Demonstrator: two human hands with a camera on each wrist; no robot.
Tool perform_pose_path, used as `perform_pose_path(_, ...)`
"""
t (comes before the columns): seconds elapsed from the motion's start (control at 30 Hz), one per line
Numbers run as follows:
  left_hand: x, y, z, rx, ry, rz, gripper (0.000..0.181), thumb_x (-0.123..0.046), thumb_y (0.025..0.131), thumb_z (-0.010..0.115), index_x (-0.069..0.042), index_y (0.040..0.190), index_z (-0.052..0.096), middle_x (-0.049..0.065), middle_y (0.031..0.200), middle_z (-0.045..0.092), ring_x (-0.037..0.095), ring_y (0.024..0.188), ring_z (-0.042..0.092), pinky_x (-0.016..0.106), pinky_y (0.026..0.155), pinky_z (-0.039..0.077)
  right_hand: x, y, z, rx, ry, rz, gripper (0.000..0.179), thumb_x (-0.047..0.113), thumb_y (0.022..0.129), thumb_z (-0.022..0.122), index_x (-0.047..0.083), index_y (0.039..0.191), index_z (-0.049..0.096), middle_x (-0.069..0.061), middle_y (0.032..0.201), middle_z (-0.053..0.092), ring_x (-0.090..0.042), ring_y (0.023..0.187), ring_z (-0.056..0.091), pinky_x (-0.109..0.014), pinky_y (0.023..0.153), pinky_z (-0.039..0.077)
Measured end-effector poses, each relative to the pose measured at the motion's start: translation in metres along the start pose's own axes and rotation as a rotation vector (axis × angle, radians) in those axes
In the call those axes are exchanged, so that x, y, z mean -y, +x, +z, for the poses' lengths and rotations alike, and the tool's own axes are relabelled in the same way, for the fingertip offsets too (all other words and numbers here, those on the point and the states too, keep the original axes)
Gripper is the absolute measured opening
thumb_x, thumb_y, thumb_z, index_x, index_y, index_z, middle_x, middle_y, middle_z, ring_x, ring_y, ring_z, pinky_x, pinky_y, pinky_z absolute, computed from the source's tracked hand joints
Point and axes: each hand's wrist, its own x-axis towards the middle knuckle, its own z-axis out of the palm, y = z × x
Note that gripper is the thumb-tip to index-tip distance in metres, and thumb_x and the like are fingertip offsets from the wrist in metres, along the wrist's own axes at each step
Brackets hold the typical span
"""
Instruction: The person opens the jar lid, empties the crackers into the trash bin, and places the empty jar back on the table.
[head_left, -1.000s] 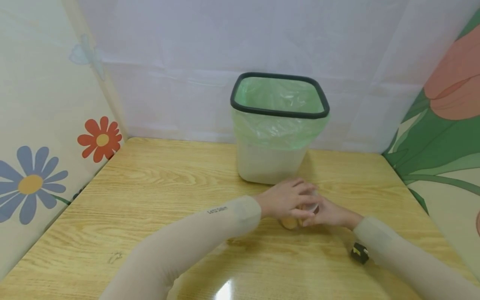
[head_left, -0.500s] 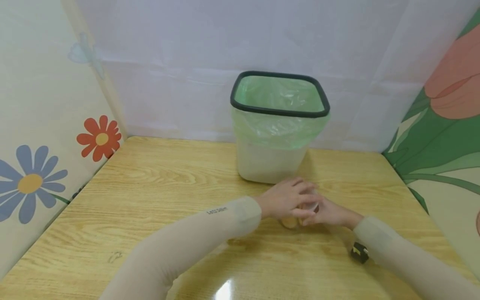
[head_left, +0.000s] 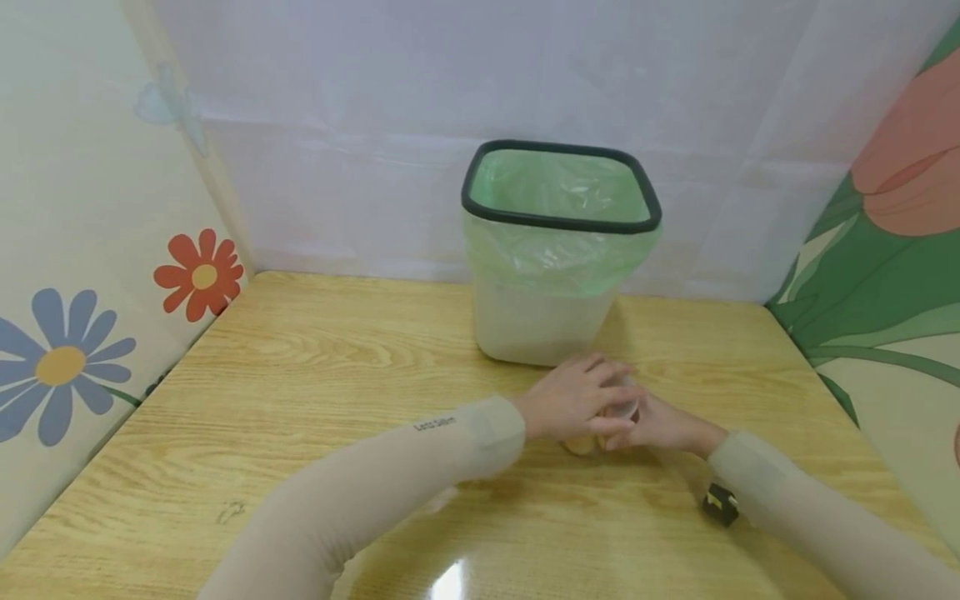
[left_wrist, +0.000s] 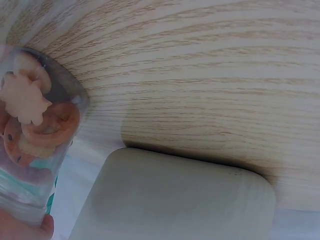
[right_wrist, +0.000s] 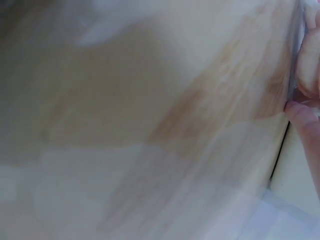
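Note:
A clear plastic jar (head_left: 581, 447) stands on the table between my two hands, in front of the bin. In the left wrist view the jar (left_wrist: 60, 95) shows several small shaped pieces inside, orange, beige and pinkish, one with a jagged outline. My left hand (head_left: 577, 397) lies over the jar's top with its fingers curled round it. From the right, my right hand (head_left: 663, 425) grips its side; the thumb (right_wrist: 306, 120) presses against the jar in the right wrist view. The hands hide most of the jar and its top.
Behind the hands stands a pale waste bin (head_left: 540, 325) with a black rim and a green liner. A small black and yellow object (head_left: 721, 504) lies beside my right sleeve. The wooden table (head_left: 337, 350) meets a white sheet at the back and flower-printed panels at the sides.

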Motion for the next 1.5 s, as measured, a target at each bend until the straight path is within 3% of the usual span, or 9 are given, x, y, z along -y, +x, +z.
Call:
perform_pose_path(0.3, -0.002, 0.000, -0.001, -0.004, 0.005, -0.017, 0.050, -0.052, 0.098, 0.049, -0.027, 0.141, 0.053, 0.007, 0.144, 0.046, 0.024, 0.130, 0.043, 0.035, 0.113, 0.026, 0.001, 0.000, -0.001, 0.006, -0.021, -0.007, 0.093, 0.004, 0.081, 0.074, -0.017, 0.146, 0.011, -0.037, 0.142, 0.034, -0.005, 0.117, 0.050, -0.022, 0.097, 0.041)
perform_pose_path(0.5, -0.004, 0.000, -0.003, 0.024, 0.017, -0.054, 0.051, -0.053, 0.098, 0.047, -0.028, 0.143, 0.050, 0.005, 0.146, 0.044, 0.024, 0.131, 0.042, 0.035, 0.113, 0.027, -0.002, 0.001, -0.001, 0.001, -0.013, -0.047, 0.092, 0.002, 0.079, 0.075, -0.019, 0.144, 0.014, -0.038, 0.137, 0.040, -0.006, 0.114, 0.053, -0.023, 0.097, 0.043)
perform_pose_path(0.8, -0.009, 0.000, -0.004, 0.042, 0.038, -0.088, 0.052, -0.054, 0.098, 0.046, -0.029, 0.143, 0.049, 0.003, 0.147, 0.044, 0.021, 0.131, 0.041, 0.034, 0.114, 0.024, -0.002, 0.000, 0.001, -0.010, 0.001, -0.042, 0.090, 0.003, 0.078, 0.074, -0.018, 0.144, 0.016, -0.030, 0.128, 0.050, -0.008, 0.104, 0.056, -0.025, 0.089, 0.049)
perform_pose_path(0.87, -0.010, 0.001, -0.004, 0.043, 0.033, -0.102, 0.051, -0.054, 0.099, 0.045, -0.029, 0.143, 0.050, 0.003, 0.146, 0.044, 0.021, 0.131, 0.041, 0.035, 0.114, 0.025, -0.002, 0.001, 0.001, -0.016, 0.000, -0.054, 0.092, 0.002, 0.077, 0.075, -0.018, 0.144, 0.014, -0.032, 0.130, 0.047, -0.007, 0.105, 0.056, -0.025, 0.089, 0.049)
perform_pose_path(1.03, -0.013, 0.001, -0.003, 0.038, 0.010, -0.147, 0.050, -0.054, 0.100, 0.042, -0.028, 0.143, 0.051, 0.006, 0.146, 0.045, 0.021, 0.133, 0.040, 0.037, 0.113, 0.026, -0.002, 0.001, 0.001, 0.001, 0.020, -0.045, 0.100, 0.003, 0.079, 0.074, -0.014, 0.148, 0.003, -0.039, 0.147, 0.022, -0.005, 0.118, 0.049, -0.024, 0.096, 0.044)
perform_pose_path(1.1, -0.013, 0.001, -0.003, 0.033, 0.006, -0.155, 0.050, -0.054, 0.100, 0.043, -0.028, 0.143, 0.050, 0.006, 0.145, 0.045, 0.020, 0.133, 0.039, 0.037, 0.113, 0.026, -0.001, 0.001, 0.001, 0.011, 0.031, -0.032, 0.100, 0.003, 0.080, 0.073, -0.013, 0.148, 0.002, -0.038, 0.148, 0.020, -0.005, 0.118, 0.049, -0.025, 0.095, 0.045)
perform_pose_path(1.5, -0.019, 0.001, -0.004, 0.071, 0.026, -0.224, 0.054, -0.057, 0.100, 0.038, -0.030, 0.145, 0.046, 0.005, 0.147, 0.043, 0.024, 0.134, 0.038, 0.040, 0.112, 0.028, -0.002, 0.000, 0.000, -0.002, 0.050, 0.003, 0.094, 0.006, 0.080, 0.074, -0.013, 0.147, 0.011, -0.034, 0.141, 0.037, -0.011, 0.111, 0.055, -0.029, 0.091, 0.050)
